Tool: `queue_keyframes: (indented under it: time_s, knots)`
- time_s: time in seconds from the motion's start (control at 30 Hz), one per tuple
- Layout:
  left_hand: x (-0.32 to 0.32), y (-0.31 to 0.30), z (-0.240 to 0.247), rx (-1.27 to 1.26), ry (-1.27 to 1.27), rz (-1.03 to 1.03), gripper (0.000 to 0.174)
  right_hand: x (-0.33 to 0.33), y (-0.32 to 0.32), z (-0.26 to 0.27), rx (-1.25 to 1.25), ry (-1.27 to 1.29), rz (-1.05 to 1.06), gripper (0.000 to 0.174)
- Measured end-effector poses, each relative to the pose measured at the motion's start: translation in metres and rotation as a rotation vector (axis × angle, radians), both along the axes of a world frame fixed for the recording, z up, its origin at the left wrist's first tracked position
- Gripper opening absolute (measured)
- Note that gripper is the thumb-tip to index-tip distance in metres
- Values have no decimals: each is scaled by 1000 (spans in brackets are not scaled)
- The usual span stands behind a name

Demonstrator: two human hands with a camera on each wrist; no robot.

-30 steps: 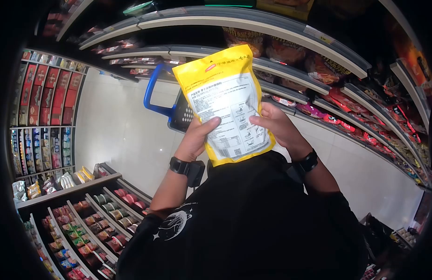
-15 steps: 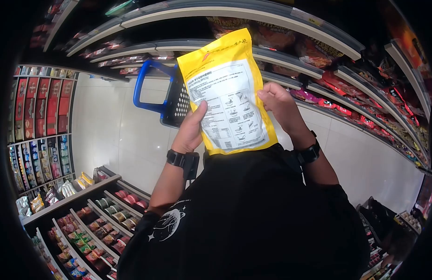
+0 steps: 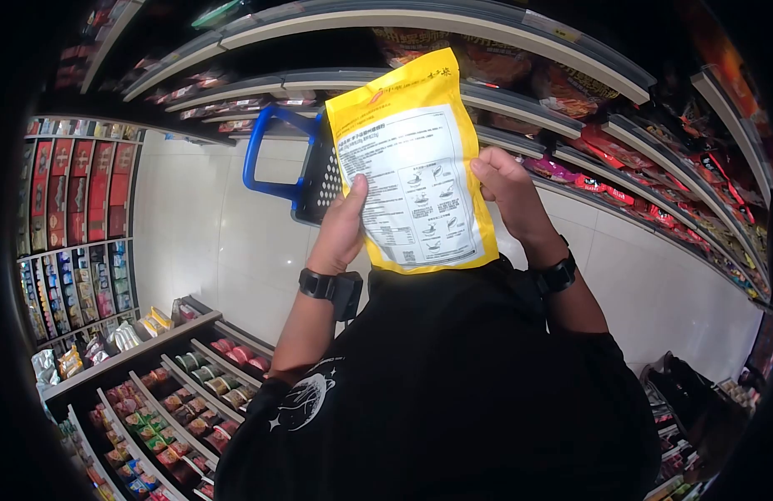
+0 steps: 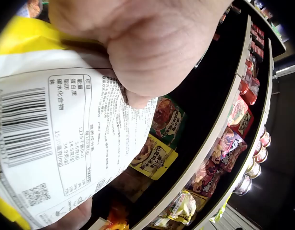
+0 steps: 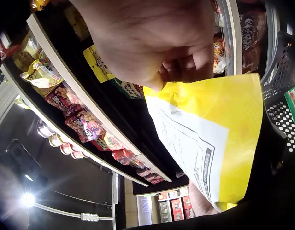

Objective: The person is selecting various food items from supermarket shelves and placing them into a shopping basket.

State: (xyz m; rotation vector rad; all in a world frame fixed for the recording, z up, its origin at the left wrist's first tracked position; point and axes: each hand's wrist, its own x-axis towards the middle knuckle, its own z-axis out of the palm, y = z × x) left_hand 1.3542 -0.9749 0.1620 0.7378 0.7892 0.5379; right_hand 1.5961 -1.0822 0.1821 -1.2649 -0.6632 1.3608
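A yellow bag (image 3: 411, 179) with a white printed back panel is held up in front of the body, its top leaning slightly right. The left hand (image 3: 341, 225) grips its left edge, thumb lying on the white panel. At the right edge the right hand (image 3: 512, 194) pinches the bag between thumb and curled fingers. The left wrist view shows the barcode side of the bag (image 4: 47, 129) under the left hand (image 4: 138, 43). In the right wrist view the right hand (image 5: 152, 43) holds the yellow edge of the bag (image 5: 234, 139).
A blue-handled basket (image 3: 307, 179) with perforated sides is behind the bag on the left. Shelves of packets (image 3: 603, 188) curve along the top and right. Another shelf unit (image 3: 178, 401) with tubs and packets stands at lower left, and pale floor tiles (image 3: 219, 225) lie between.
Compared with a second ago, the bag sits higher in view and tilts less. The right thumb has moved off the printed panel to the bag's edge, and the left thumb has shifted up and left.
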Motion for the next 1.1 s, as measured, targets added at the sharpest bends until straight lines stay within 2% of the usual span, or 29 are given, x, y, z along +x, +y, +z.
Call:
queue_keyframes:
  time_s: [0.2,0.3,0.5,1.0,1.1]
  knots:
    - [0,-3,4,14,31,53,47,-1,0,-2,-17,0,7,19]
    - [-3,-5,7,3,4,11,54,-2,0,-7,-33,29,-1,19]
    - [-5,-4,7,-3,26,20,46,-5,2,-5,-38,93,-15,18]
    - [-4,-4,4,-10,37,28,46,-1,-1,-6,-39,68,9,21]
    - [-3,-5,4,-11,36,28,52,-8,0,3,-43,51,-48,17]
